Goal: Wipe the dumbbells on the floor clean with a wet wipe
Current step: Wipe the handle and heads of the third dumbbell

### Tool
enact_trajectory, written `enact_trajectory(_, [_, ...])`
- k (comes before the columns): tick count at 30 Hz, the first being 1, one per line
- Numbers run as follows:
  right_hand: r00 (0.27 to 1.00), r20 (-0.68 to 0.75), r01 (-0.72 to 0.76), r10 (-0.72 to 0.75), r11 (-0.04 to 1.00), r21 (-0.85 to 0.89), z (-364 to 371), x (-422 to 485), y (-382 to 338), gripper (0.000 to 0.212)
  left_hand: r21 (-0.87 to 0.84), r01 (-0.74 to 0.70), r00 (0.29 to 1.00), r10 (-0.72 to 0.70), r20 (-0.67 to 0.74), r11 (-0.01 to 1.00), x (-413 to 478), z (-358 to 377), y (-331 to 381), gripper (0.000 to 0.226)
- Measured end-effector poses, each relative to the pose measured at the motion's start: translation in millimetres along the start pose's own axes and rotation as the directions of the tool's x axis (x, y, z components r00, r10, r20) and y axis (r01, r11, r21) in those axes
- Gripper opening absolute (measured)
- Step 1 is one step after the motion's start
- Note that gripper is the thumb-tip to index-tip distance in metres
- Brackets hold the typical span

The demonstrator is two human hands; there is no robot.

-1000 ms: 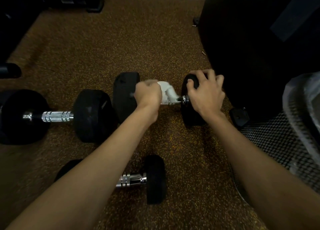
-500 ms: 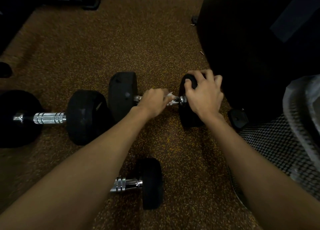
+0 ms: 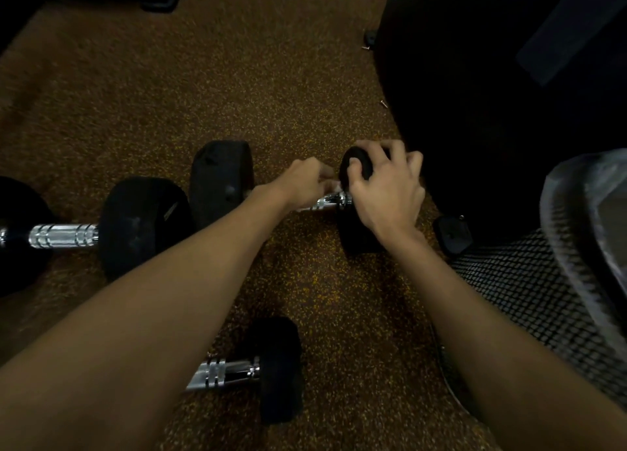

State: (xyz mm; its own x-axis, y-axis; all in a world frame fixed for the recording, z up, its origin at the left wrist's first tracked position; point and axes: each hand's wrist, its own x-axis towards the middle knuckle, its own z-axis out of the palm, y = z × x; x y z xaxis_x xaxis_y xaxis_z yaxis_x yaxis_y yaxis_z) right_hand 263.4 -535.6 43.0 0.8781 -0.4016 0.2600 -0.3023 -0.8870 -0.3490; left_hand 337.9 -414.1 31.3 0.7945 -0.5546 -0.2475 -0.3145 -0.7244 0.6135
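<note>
The dumbbell point(image 3: 222, 182) being cleaned lies mid-floor point(image 3: 271, 87), its chrome bar point(image 3: 325, 204) running from 9 to 3 o'clock between two black heads. The left hand point(image 3: 303, 183) sits over the bar's 3 o'clock end, fingers curled together round it. Only a pale sliver of the wipe point(image 3: 336, 188) shows at the fingertips, pressed against the bar just beside the right head point(image 3: 359, 236); the rest is hidden in the hand. The right hand point(image 3: 386, 192) grips that head from above, fingers spread and bent over its top, thumb on its inner face, nearly touching the left fingertips.

A second dumbbell point(image 3: 64, 235) lies at 9 o'clock, its head close to the first. A third point(image 3: 278, 369) lies at 6 o'clock, partly under the left forearm. A mesh basket point(image 3: 526, 281) stands at 4 o'clock.
</note>
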Motion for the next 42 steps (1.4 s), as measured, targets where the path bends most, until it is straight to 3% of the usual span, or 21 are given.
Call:
enact_trajectory(4, [1.0, 0.015, 0.0, 0.0, 1.0, -0.001, -0.1, 0.3, 0.2, 0.04, -0.004, -0.18, 0.982, 0.18, -0.052, 0.984, -12.9, 2.1, -2.7, 0.025])
enact_trajectory(6, [1.0, 0.015, 0.009, -0.009, 1.0, -0.004, 0.5, 0.5, 0.6, 0.04, 0.005, -0.206, 0.978, 0.206, -0.022, 0.979, -16.1, -2.6, -10.2, 0.025])
enact_trajectory(11, [1.0, 0.013, -0.001, 0.001, 1.0, 0.009, 0.7, 1.6, 1.1, 0.039, 0.158, -0.009, 0.999, 0.004, 0.032, 0.987, 3.2, -11.7, -17.6, 0.027])
enact_trajectory(14, [1.0, 0.023, -0.002, 0.002, 1.0, 0.009, -0.3, 3.2, 0.8, 0.039, 0.14, -0.004, 0.999, -0.002, 0.042, 0.99, 7.9, -5.5, -1.8, 0.026])
enact_trajectory(19, [1.0, 0.03, -0.006, 0.006, 1.0, 0.015, -0.1, 5.8, 1.0, 0.039, 0.061, -0.184, 0.982, 0.187, -0.035, 0.981, -16.8, 10.2, 0.9, 0.024])
enact_trajectory(22, [1.0, 0.02, -0.004, 0.004, 1.0, 0.01, 0.0, 5.5, 0.6, 0.039, 0.137, -0.295, 0.953, 0.302, -0.028, 0.945, -34.6, 11.5, -11.1, 0.032])
enact_trajectory(24, [1.0, 0.021, -0.003, 0.003, 1.0, 0.012, 0.7, 5.7, 0.4, 0.038, 0.211, -0.214, 0.971, 0.23, -0.057, 0.954, -37.3, 8.0, -19.1, 0.035])
enact_trajectory(27, [1.0, 0.022, -0.009, 0.008, 1.0, 0.023, 0.6, 7.0, 0.4, 0.037, 0.169, -0.042, 0.995, 0.057, -0.086, 0.985, -23.4, 4.6, -16.5, 0.026])
enact_trajectory(29, [1.0, 0.02, -0.012, 0.012, 0.999, 0.032, 0.2, 7.9, -0.1, 0.037, 0.146, -0.007, 0.998, 0.017, -0.062, 0.989, -14.0, 8.4, -4.3, 0.021])
enact_trajectory(32, [0.999, 0.029, -0.017, 0.016, 0.999, 0.038, 0.1, 9.0, -0.4, 0.038, 0.155, -0.047, 0.995, 0.06, -0.081, 0.987, -12.6, 20.7, 9.0, 0.028])
enact_trajectory(37, [1.0, 0.024, -0.011, 0.011, 0.999, 0.033, -0.3, 9.3, -0.4, 0.037, 0.357, -0.301, 0.927, 0.36, -0.109, 0.884, -42.7, 27.2, -5.2, 0.058])
enact_trajectory(39, [1.0, 0.028, -0.013, 0.011, 0.999, 0.04, -0.4, 9.8, -0.4, 0.037, 0.445, -0.205, 0.945, 0.295, -0.144, 0.872, -46.8, 22.9, -16.2, 0.058])
enact_trajectory(42, [0.999, 0.038, -0.024, 0.022, 0.998, 0.053, -0.4, 10.9, -0.6, 0.037, 0.38, -0.096, 0.952, 0.196, -0.234, 0.92, -46.4, 15.9, -11.8, 0.032])
